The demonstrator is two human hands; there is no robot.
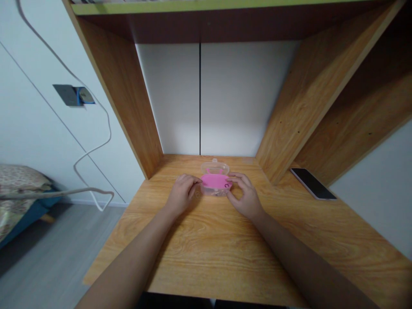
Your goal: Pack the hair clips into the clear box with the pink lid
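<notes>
- Room: wooden study desk [209, 262] with a built-in hutch; white wall on the left, grey floor [61, 244] below, corner of a bed [19, 184] far left.
- Hutch: wood-grain side panels, one at right [309, 103], white back panel [247, 98] with a dark vertical seam, shelf [212, 25] overhead.
- Arms: left forearm [128, 266] and right forearm [302, 266] come in from the near edge, angled inward, both low over the desk.
- Hands: left hand [182, 194] and right hand [244, 195] sit either side of the box, palms down, fingers curved inward, both touching its ends; firm pinch or light contact - cannot tell.
- Box: clear plastic box [215, 191] lies flat near the desk's middle, closer to the back panel than the front edge, long axis side to side.
- Box detail: pink insert [215, 181] inside or on top; small clear tab [214, 162] points at the back panel. Contents too small to tell.
- Margins: desktop runs well past the hands toward the front edge, with a long stretch of wood on both sides of them; hutch panels bound the back.
- Nearby: black smartphone [312, 183] lies face up at right, well apart from the right hand.
- Wall: white cable [108, 128] loops down from a wall socket [73, 95], apart from the desk.
</notes>
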